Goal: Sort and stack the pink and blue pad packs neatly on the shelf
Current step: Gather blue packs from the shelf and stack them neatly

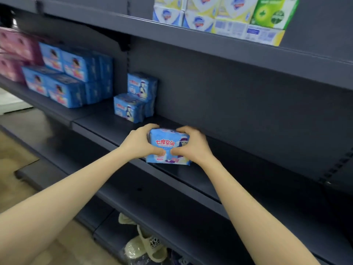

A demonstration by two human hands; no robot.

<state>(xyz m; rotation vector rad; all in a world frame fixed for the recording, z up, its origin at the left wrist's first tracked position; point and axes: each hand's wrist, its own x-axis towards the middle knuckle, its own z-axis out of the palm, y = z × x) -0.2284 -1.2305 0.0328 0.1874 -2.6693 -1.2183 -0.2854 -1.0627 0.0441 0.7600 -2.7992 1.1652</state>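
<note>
Dim even light, soft motion blur at left, wide-angle bending at edges.

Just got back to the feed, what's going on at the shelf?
A person grips one blue pad pack between the left hand and the right hand, at the front edge of the middle shelf. Further along to the left sit a small stack of blue packs, then larger blue packs and pink packs.

Top shelf (pixel 191 37), front edge above me: white-yellow boxes (pixel 200 16), one green box (pixel 273 14), maybe soap. Bottom shelf (pixel 109 231): my view catches cream slippers (pixel 150 245).
</note>
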